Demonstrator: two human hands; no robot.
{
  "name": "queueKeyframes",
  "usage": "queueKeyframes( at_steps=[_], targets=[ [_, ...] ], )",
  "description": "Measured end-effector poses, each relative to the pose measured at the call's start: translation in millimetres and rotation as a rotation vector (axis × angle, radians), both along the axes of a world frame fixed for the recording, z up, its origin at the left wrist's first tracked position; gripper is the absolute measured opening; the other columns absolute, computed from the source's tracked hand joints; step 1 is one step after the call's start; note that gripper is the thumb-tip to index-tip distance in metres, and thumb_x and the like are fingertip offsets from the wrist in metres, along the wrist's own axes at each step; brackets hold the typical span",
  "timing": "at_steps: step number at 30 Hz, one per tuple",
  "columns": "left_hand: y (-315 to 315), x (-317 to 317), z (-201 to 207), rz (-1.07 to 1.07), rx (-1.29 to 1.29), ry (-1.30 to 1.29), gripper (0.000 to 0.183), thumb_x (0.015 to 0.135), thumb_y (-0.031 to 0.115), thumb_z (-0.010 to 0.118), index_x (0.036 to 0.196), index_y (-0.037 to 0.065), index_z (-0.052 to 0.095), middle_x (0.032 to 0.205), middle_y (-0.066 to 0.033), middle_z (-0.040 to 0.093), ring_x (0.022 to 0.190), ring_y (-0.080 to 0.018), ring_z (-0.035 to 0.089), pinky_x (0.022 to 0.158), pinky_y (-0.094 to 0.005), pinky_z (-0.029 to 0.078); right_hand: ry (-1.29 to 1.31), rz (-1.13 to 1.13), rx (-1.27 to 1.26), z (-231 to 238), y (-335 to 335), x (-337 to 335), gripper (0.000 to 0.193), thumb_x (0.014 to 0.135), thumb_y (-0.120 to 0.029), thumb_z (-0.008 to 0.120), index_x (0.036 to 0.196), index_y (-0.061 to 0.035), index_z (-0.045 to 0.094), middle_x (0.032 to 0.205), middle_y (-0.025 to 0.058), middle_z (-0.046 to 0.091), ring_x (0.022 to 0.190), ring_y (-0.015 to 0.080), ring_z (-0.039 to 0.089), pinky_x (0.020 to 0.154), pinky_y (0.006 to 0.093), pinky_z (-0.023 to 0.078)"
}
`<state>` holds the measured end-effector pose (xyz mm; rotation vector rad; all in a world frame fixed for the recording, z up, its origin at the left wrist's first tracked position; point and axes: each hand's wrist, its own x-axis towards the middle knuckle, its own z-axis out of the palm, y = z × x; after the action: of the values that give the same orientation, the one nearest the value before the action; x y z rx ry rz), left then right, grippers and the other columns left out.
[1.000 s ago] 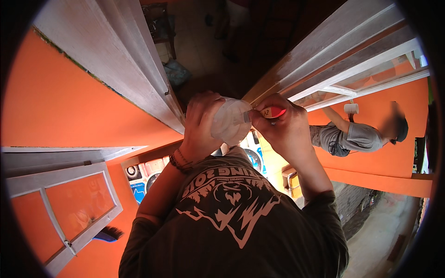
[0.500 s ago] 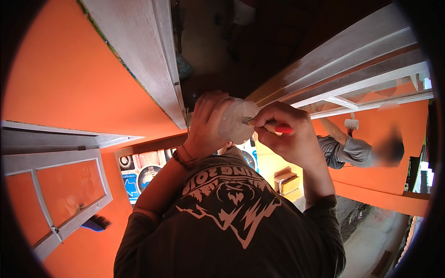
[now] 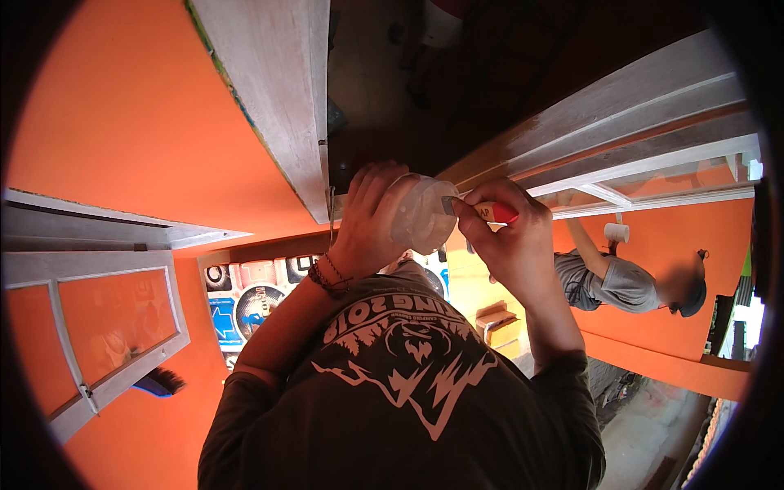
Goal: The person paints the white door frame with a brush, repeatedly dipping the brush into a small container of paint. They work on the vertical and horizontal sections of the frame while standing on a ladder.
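Observation:
My left hand (image 3: 365, 214) is wrapped round the side of a translucent plastic cup (image 3: 415, 219), which is tipped a little in front of my chest. A beaded bracelet circles that wrist. In my right hand (image 3: 513, 235), fingers pinch a small paintbrush (image 3: 496, 213) with a pale handle and a red end. Its dark tip is at the rim of the cup, on the right side. Whether the tip touches the rim, I cannot tell. Whitish material coats the inside of the cup; how full it is cannot be made out.
A whitish door frame (image 3: 282, 106) rises at left beside an orange wall (image 3: 155, 139). Glazed panels (image 3: 621, 192) stand open on the right. Behind them another person (image 3: 625, 282) in grey holds a white cylinder (image 3: 616, 233). A casement window (image 3: 114, 318) and a blue-backed brush (image 3: 158, 383) are at lower left.
The paintbrush has come up out of the cup to its right rim, and more of its handle shows. My view has shifted slightly. The other person's head has turned.

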<state>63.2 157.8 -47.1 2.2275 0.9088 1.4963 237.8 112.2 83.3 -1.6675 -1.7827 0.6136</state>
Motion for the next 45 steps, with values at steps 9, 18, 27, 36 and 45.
queueKeyframes(
  at_steps=[9, 18, 27, 36, 45],
  targets=[
    [-1, 3, 0, -0.003, -0.025, -0.023, 0.073, 0.060, 0.012, 0.086, 0.126, 0.004, 0.054, 0.121, -0.0159, 0.057, 0.114, -0.0373, 0.057, 0.100, -0.0518, 0.043, 0.038, 0.128, -0.001, 3, -1, 5, 0.014, 0.078, -0.001, 0.073, 0.089, -0.0038, 0.066, 0.089, 0.0109, 0.069, 0.080, 0.0264, 0.071, 0.071, 0.0342, 0.057],
    [-2, 2, -6, 0.007, -0.045, -0.046, 0.074, 0.060, 0.013, 0.087, 0.126, 0.003, 0.054, 0.122, -0.0163, 0.057, 0.115, -0.0375, 0.056, 0.101, -0.0514, 0.043, 0.159, 0.085, -0.232, 4, 0, 15, 0.009, 0.085, 0.001, 0.071, 0.091, 0.0016, 0.065, 0.077, 0.0070, 0.068, 0.067, 0.0131, 0.068, 0.058, 0.0272, 0.056],
    [-6, -1, -23, 0.033, -0.199, -0.032, 0.087, 0.053, 0.010, 0.090, 0.132, 0.004, 0.052, 0.127, -0.0176, 0.056, 0.118, -0.0392, 0.054, 0.104, -0.0506, 0.043, 0.922, -0.302, -0.199, -57, -13, 46, 0.017, 0.091, -0.011, 0.072, 0.100, 0.0018, 0.066, 0.091, 0.0117, 0.070, 0.072, 0.0224, 0.071, 0.062, 0.0292, 0.057],
    [-32, -3, -53, 0.021, -0.440, -0.022, 0.096, 0.054, 0.010, 0.092, 0.138, 0.007, 0.047, 0.134, -0.0160, 0.053, 0.124, -0.0378, 0.051, 0.105, -0.0480, 0.043, 1.118, -0.544, -0.016, -148, -17, 118, 0.025, 0.102, -0.024, 0.060, 0.113, -0.0007, 0.061, 0.101, 0.0143, 0.069, 0.092, 0.0255, 0.071, 0.079, 0.0306, 0.060],
    [-41, -2, -55, -0.019, -0.595, 0.035, 0.088, 0.057, 0.017, 0.093, 0.133, 0.005, 0.049, 0.128, -0.0152, 0.056, 0.120, -0.0372, 0.052, 0.103, -0.0480, 0.043, -0.664, -0.137, 0.597, -94, 66, 122, 0.026, 0.085, -0.009, 0.067, 0.112, -0.0088, 0.068, 0.114, 0.0132, 0.057, 0.102, 0.0304, 0.059, 0.082, 0.0408, 0.052]
  ],
)
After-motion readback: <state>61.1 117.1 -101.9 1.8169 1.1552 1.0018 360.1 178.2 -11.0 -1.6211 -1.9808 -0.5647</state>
